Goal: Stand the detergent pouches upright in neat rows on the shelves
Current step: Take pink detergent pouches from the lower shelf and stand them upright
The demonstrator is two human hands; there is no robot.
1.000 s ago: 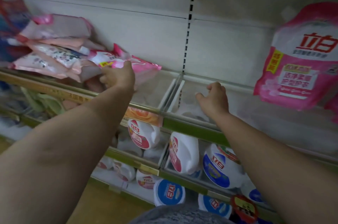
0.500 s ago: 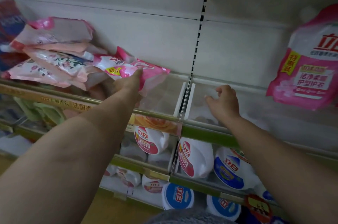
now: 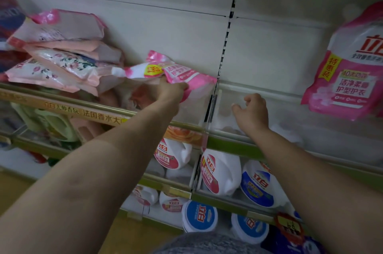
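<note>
My left hand (image 3: 171, 90) grips a pink and white detergent pouch (image 3: 182, 73) that lies tilted above the shelf, its far end pointing right toward the clear divider (image 3: 213, 100). To its left several pink pouches (image 3: 56, 61) lie flat in a messy pile. One pink pouch (image 3: 346, 71) stands upright at the far right of the same shelf. My right hand (image 3: 251, 111) hovers over the right shelf section with its fingers loosely curled, holding nothing.
A clear plastic rail with a gold label strip (image 3: 87, 114) fronts the upper shelf. White detergent jugs (image 3: 219, 171) fill the lower shelves. Blue-capped tubs (image 3: 200, 215) sit lowest. A slotted upright (image 3: 228, 25) splits the back wall.
My left hand has pulled the pink pouch rightward and up off the pile. My right hand stays over the right section, and the view has shifted left.
</note>
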